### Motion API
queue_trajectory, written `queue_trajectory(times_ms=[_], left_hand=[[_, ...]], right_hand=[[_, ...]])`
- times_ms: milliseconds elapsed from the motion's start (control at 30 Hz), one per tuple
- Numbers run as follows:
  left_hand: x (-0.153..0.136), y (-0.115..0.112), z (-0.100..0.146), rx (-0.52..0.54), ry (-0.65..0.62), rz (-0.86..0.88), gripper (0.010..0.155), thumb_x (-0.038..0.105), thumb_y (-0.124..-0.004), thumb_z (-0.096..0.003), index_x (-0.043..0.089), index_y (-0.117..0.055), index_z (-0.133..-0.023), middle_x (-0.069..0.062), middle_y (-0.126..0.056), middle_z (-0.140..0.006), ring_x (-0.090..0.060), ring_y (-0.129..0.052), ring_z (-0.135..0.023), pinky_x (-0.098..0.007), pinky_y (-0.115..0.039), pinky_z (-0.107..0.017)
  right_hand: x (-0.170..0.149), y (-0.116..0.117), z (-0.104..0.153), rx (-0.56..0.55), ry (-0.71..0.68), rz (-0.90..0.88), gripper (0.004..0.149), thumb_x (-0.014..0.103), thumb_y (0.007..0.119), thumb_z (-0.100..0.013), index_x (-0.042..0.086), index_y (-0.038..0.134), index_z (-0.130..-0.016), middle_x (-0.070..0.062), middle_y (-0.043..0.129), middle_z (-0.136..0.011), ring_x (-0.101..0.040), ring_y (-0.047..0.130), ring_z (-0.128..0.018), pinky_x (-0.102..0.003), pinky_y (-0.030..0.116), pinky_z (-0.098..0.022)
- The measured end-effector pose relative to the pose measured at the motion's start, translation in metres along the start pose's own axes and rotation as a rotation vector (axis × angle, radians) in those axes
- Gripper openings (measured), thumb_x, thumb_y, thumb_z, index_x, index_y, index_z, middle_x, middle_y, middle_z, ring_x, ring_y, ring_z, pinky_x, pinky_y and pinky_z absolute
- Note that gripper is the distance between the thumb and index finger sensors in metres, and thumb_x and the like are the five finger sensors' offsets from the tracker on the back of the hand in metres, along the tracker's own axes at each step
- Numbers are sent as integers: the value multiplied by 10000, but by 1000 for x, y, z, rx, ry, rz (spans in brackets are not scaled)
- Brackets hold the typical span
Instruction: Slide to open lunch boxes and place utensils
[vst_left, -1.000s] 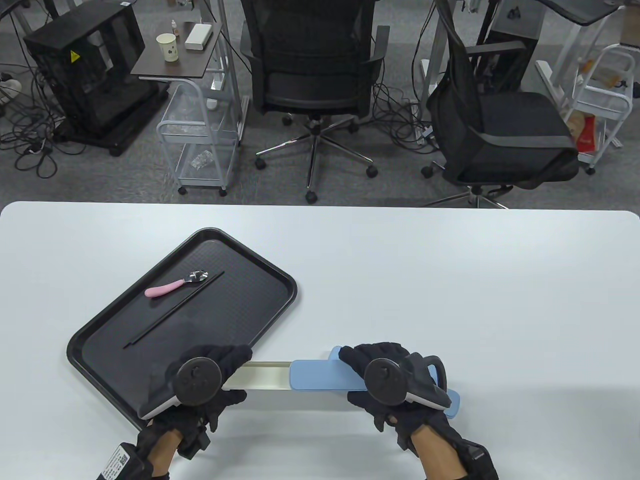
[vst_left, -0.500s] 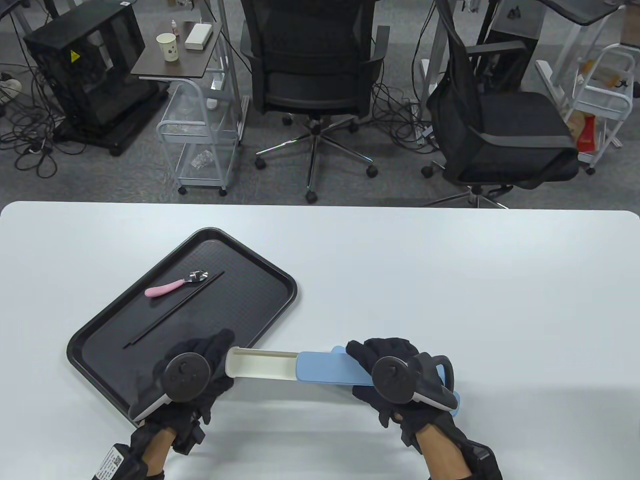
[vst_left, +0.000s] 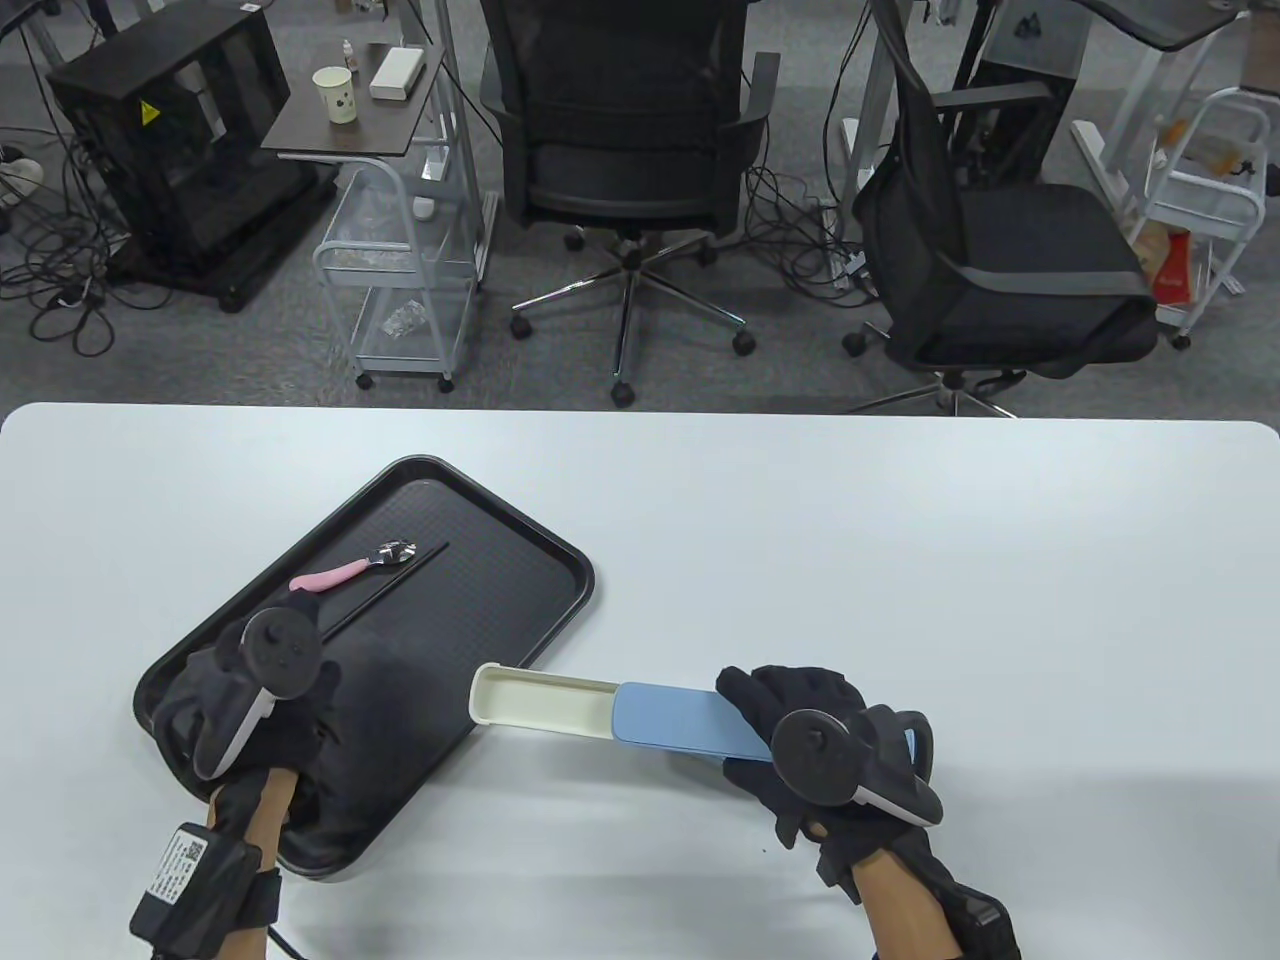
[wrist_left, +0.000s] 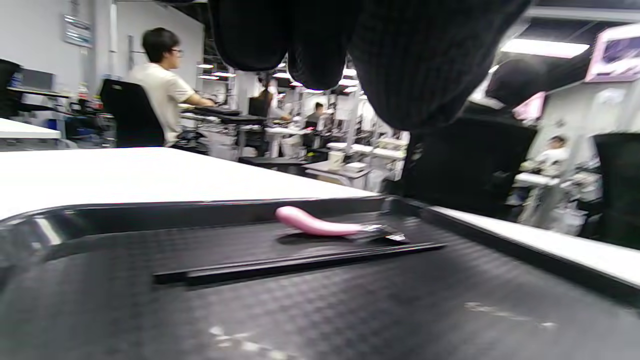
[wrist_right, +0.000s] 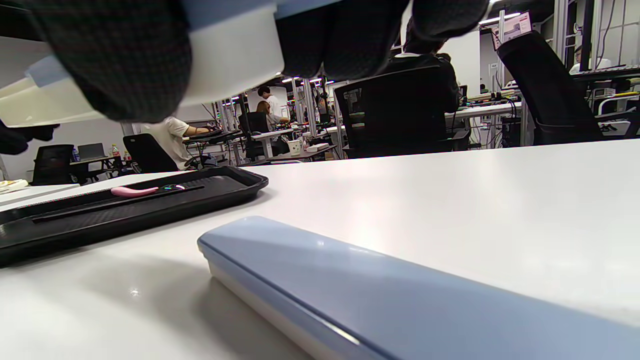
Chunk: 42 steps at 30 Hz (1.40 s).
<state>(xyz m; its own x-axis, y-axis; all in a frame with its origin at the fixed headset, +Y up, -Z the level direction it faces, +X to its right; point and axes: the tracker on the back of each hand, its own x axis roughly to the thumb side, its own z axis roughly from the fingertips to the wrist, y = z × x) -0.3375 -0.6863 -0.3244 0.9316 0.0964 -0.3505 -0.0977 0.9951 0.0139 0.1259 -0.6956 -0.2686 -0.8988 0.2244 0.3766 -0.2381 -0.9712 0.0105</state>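
Table view: right hand (vst_left: 815, 745) grips the half-open lunch box (vst_left: 600, 708) by its blue lid (vst_left: 685, 722), held near the table's (vst_left: 900, 560) front edge; left hand (vst_left: 255, 690) hovers over the tray (vst_left: 520, 620), grip unclear.

Left wrist view: spoon (wrist_left: 320, 227) and chopsticks (wrist_left: 295, 264) lie on the tray.

Right wrist view: a second, closed box (wrist_right: 400, 295) lies below.

The tray (vst_left: 520, 520) was black with a fine dimpled texture across its floor, and it lay on a white table (vst_left: 900, 560). On it were a spoon (vst_left: 352, 569) with a pink handle and a shiny silver bowl, and black chopsticks (vst_left: 385, 592). The box (vst_left: 535, 700) was cream with a pale blue lid (vst_left: 680, 722), and both gloves (vst_left: 800, 705) were black.
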Motion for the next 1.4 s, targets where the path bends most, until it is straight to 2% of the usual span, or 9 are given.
queue_trajectory(times_ms=[133,200,433,500,700,900,1067,1400], left_hand=[[-7,-15,-22,-64,95,-57,762,427,-862,-376,296,-506,-1038,1,-607,-1102,-315,-593,-1014,-583,-382,-738],[-8,-24,-31,-54,144,-84,762,426,-866,-375,305,-506,-1036,7,-640,-1088,-309,-619,-1003,-580,-392,-738],[-11,-59,-59,-200,256,-227,743,429,-853,-380,317,-517,-1033,21,-622,-1097,-304,-604,-1012,-576,-390,-737],[-12,-68,-62,-249,266,-266,733,398,-842,-393,321,-497,-1035,23,-599,-1104,-304,-589,-1019,-575,-392,-734],[-13,-83,-65,-305,264,-317,724,376,-808,-400,293,-473,-1036,-9,-626,-1073,-298,-593,-1006,-569,-393,-736],[1,-90,-61,-268,235,-435,581,327,-774,-410,228,-605,-957,-41,-726,-950,-295,-679,-931,-570,-429,-726],[9,-95,-60,-275,225,-532,517,317,-743,-411,228,-622,-905,-26,-763,-885,-289,-721,-903,-575,-461,-721],[4,-95,-61,-307,229,-469,489,324,-740,-405,240,-642,-876,-20,-780,-852,-292,-714,-898,-572,-442,-726]], right_hand=[[0,0,0,2,1,6,772,501,882,-424,364,453,-1052,-75,562,-1052,-363,638,-967,-630,476,-738],[0,-1,0,12,6,7,774,501,882,-424,363,453,-1053,-77,563,-1052,-366,641,-965,-629,477,-737],[-9,-6,3,18,41,-14,772,502,880,-428,355,458,-1058,-81,567,-1053,-369,642,-965,-631,478,-737],[-10,-5,2,23,48,-11,772,502,880,-429,355,457,-1058,-82,567,-1053,-371,644,-963,-631,477,-736],[-10,-6,3,34,53,-10,772,501,880,-429,351,460,-1059,-84,570,-1052,-372,641,-966,-634,474,-737],[-10,-6,3,43,58,-10,771,500,881,-429,349,463,-1059,-86,572,-1052,-372,642,-965,-634,471,-737],[-16,-10,5,25,76,-29,772,500,881,-429,347,463,-1060,-84,571,-1053,-372,642,-966,-635,468,-737],[-18,-8,4,40,81,-29,773,500,884,-428,348,466,-1059,-86,573,-1051,-372,642,-966,-636,469,-737]])
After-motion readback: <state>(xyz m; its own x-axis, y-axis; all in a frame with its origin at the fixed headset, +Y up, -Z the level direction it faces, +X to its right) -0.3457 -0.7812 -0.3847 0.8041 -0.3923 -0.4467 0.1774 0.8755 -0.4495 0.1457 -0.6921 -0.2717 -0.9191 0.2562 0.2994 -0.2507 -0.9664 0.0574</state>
